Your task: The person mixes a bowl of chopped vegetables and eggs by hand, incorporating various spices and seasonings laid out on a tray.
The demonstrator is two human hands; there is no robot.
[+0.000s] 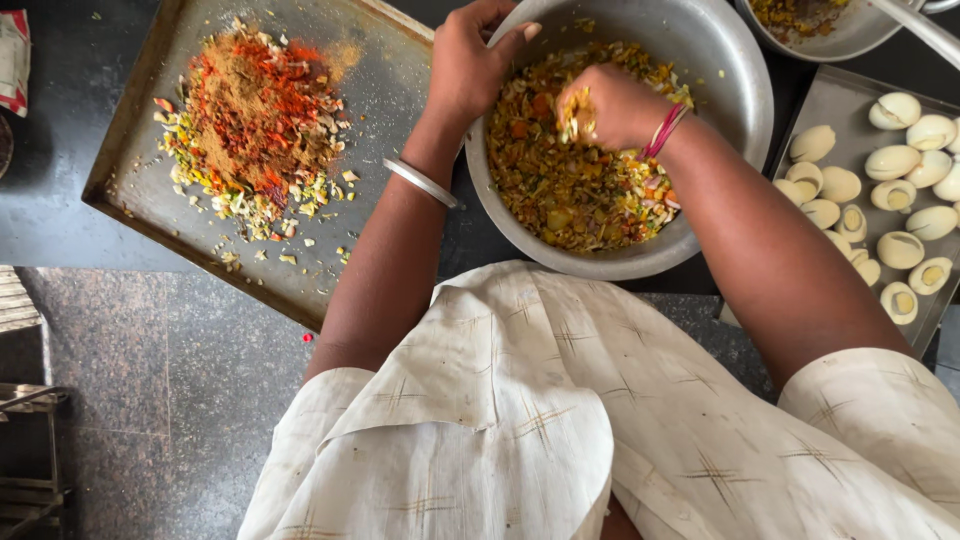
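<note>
Dark desk (60, 210) carries your steel bowl (735, 95): left hand (470, 65) clamps its rim, right hand (610, 105) closed on chopped mix (570, 190); spice tray (390, 90) left, halved eggs (900, 190) right.

Only one package in my sight: a packet (13, 62) at the far left edge, cut off by the frame, white with red and green print, lying flat on the dark counter (60, 190).

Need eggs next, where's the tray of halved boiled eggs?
The egg tray sits at the head view's right edge, beside the mixing bowl, past the right hand.
</note>
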